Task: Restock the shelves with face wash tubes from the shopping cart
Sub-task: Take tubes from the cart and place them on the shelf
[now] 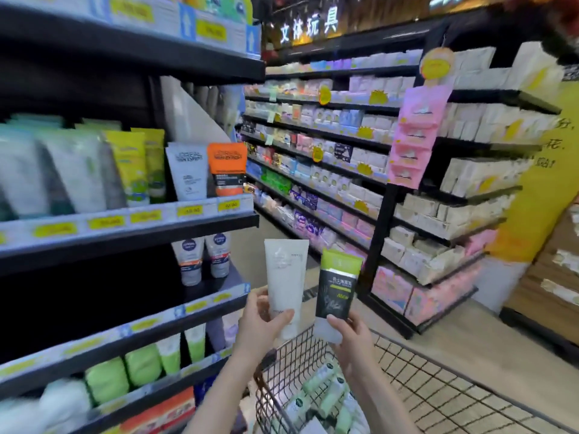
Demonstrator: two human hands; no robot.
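Holding two tubes: left hand (261, 321) grips the white tube (285, 283) near its cap end, thumb across the front; right hand (351, 336) pinches the black tube (337, 286) low, just above its cap. Both upright, crimp ends up, side by side over the cart (407, 380), not touching the shelves (131, 236). More tubes (326, 393) lie in the cart below

Step as I read it: match each tube to its facing, then shelve. White looks like it belongs with the pale tubes on the eye-level shelf, too blurred to confirm. Can't see a match for the black one; check labels first

Doing it well: place one at a time, left first since the shelves are on that side. Stand it cap down, label out, flush with its row. Low grip means top-heavy, so watch for knocking neighbours over
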